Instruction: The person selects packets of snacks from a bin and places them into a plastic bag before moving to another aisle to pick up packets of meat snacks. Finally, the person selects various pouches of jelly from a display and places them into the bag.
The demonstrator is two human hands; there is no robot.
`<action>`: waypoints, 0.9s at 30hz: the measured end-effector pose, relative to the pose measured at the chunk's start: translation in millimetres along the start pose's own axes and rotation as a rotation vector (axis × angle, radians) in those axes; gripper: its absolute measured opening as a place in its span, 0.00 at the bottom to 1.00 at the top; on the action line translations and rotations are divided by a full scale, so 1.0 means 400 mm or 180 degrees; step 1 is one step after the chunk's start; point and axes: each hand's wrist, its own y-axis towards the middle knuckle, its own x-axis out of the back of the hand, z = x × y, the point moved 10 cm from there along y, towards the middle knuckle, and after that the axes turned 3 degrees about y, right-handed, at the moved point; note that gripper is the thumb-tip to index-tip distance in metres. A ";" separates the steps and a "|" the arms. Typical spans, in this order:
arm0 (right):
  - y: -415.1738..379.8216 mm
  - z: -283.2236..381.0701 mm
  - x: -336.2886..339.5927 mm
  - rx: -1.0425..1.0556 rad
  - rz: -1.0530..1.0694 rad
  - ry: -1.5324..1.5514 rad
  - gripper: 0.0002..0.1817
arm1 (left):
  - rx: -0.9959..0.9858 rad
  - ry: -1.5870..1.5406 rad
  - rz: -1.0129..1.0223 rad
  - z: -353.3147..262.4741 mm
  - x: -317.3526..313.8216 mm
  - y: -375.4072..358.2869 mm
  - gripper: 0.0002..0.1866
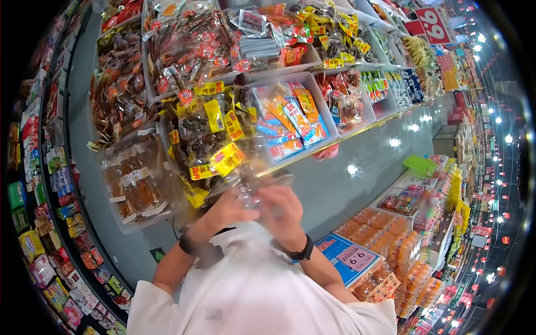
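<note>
Close to my chest, my left hand [223,212] and my right hand [281,211] are near each other with fingers curled. Between them is a clear plastic package [244,190] with a yellow label [227,159] at its upper end; both hands seem to hold its lower part. Motion blur hides the exact fingertips, most of all on the right. Just beyond lies a bin of dark packs with yellow labels [213,116]. To its right a white bin [333,125] holds blue and orange packets [301,114].
A clear tray [129,226] of brown packs stands at the left. Shelves of snacks [70,206] run along the far left. At the lower right are stacked bread packs [391,240] and a blue price sign [340,254]. Grey floor [357,162] shows between displays.
</note>
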 end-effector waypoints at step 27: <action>-0.012 -0.082 0.196 -0.0564 0.0397 0.0452 0.17 | 0.0519 0.0558 0.0660 0.072 -0.099 0.113 0.30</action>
